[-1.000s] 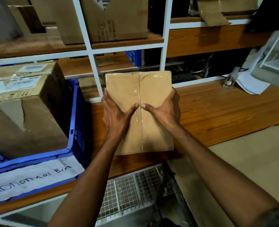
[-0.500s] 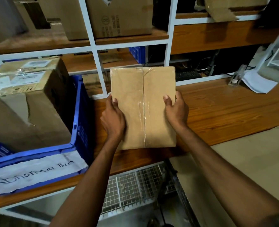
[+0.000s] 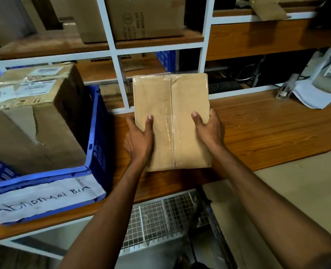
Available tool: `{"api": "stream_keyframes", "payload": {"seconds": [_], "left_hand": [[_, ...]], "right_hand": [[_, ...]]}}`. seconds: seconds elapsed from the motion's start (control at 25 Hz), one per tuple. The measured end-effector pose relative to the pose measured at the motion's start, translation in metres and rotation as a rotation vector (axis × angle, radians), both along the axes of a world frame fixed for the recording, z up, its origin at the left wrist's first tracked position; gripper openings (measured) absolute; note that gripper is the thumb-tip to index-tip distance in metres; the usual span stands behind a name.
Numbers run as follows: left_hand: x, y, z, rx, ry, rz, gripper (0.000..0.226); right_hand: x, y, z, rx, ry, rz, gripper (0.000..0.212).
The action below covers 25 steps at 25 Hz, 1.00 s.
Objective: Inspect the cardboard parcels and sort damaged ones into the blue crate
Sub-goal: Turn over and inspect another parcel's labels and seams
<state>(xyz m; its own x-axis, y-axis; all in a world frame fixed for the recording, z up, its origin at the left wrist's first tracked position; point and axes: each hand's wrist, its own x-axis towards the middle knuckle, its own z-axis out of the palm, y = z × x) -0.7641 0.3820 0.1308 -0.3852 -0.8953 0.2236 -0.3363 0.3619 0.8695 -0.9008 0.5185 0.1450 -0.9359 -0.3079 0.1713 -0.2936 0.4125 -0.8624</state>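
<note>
The person has a flat brown cardboard parcel held out in front of them with both hands, its taped face turned up toward them. The left hand grips the parcel's left edge: the thumb lies flat on the top face and the fingers curl round the edge and out of sight beneath. The right hand does the same on the right edge, thumb on top, fingers wrapped round the side. A strip of clear tape runs down the parcel's middle seam, between the two thumbs.

The parcel sits over the wooden counter, just in front of the white rack frame; whether its near end touches the wood I cannot tell. Just beside it on the left stands the blue crate, with a paper label on its front reading "Abnormal Bin". A large carton with a torn side stands inside the crate. Off to the right, some white papers lie on the counter, and a wire mesh basket shows below its edge
</note>
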Motion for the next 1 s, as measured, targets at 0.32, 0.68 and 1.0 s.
{"api": "stream_keyframes", "payload": {"seconds": [0.32,0.68,1.0], "left_hand": [[0.005,0.002,-0.012,-0.119,-0.152,-0.090,0.116],[0.018,-0.005,-0.025,-0.094,-0.133,-0.161,0.107],[0.028,-0.006,-0.037,-0.098,-0.182,-0.112,0.055]], "right_hand": [[0.013,-0.003,-0.011,0.174,0.003,0.033,0.110],[0.006,0.015,-0.020,0.197,0.006,0.070,0.118],[-0.002,0.017,-0.028,0.059,-0.065,0.098,0.053]]}}
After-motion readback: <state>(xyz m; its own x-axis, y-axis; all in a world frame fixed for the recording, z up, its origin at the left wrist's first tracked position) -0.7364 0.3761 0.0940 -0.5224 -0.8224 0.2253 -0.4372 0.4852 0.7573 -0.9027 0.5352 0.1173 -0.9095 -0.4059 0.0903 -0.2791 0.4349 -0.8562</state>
